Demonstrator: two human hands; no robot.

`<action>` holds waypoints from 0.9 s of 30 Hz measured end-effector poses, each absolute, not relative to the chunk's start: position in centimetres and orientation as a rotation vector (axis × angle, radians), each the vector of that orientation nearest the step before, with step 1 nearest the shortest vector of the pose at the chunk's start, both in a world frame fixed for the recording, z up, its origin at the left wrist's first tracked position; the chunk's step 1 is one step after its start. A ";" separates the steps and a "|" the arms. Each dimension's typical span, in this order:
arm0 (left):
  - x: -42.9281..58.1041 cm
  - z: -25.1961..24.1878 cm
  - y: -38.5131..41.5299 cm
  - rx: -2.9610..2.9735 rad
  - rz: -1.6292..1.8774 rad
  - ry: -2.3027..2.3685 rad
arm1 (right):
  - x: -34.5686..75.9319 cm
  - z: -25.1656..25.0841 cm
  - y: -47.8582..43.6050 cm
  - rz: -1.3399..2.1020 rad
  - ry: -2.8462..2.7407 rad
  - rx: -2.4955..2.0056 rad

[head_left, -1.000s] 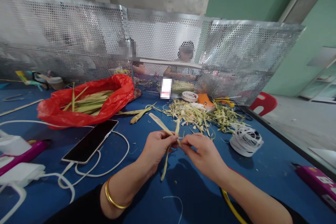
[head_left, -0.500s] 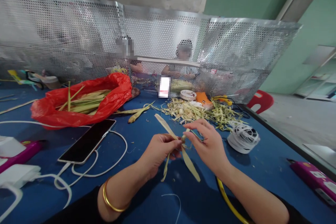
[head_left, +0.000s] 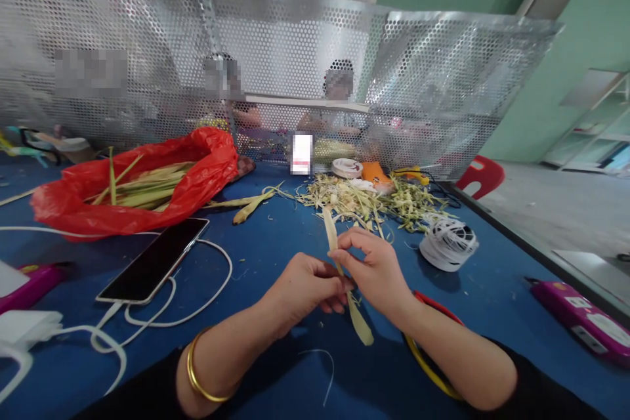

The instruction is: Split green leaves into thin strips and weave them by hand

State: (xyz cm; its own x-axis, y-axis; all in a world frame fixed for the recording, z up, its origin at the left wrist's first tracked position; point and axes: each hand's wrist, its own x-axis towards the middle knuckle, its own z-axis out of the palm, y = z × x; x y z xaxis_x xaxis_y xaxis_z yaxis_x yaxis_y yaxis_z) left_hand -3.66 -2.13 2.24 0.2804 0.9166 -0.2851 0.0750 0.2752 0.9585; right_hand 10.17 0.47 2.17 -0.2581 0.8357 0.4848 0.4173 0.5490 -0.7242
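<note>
Over the middle of the blue table [head_left: 275, 367], my left hand [head_left: 310, 285] pinches several pale, dry leaf strips, thumb against the fingers. One leaf strip [head_left: 361, 328] hangs down below the fingertips, broadening toward its end. Another pale strip [head_left: 330, 228] points up and away, and the thumb and forefinger of my right hand [head_left: 373, 269] are closed on it just above the left hand. The place where the strips meet is hidden by my fingers. A loose white thread [head_left: 331, 374] lies on the table nearer to me.
A red plastic bag [head_left: 201, 200] of long leaves stands left, behind a phone [head_left: 155, 262] with white cables. Leaf scraps [head_left: 344, 197], a white string roll [head_left: 449, 244] and a purple tool [head_left: 583, 315] lie right. Beyond a perforated screen [head_left: 295, 33] people sit.
My right hand has closed on the upper strip, which now stands more upright. The thin strip that hung at the left no longer shows. The view has shifted slightly.
</note>
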 end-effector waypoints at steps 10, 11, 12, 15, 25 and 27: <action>-4.3 2.4 -1.8 0.912 0.928 1.047 | 11.7 3.7 1.9 0.602 -1.791 -1.041; -4.4 2.5 -1.7 0.896 0.944 1.032 | 11.8 3.8 1.9 0.608 -1.796 -1.046; -4.5 2.5 -1.7 0.888 0.954 1.024 | 11.9 3.9 2.0 0.614 -1.809 -1.049; -4.7 2.7 -1.7 0.891 0.969 1.053 | 12.0 3.7 2.0 0.584 -1.862 -1.070; -4.7 2.6 -1.6 0.897 1.009 1.089 | 11.7 3.0 1.8 0.359 -1.870 -1.218; -4.5 2.6 -1.6 0.927 1.002 1.104 | 11.6 3.1 1.8 0.308 -1.862 -1.164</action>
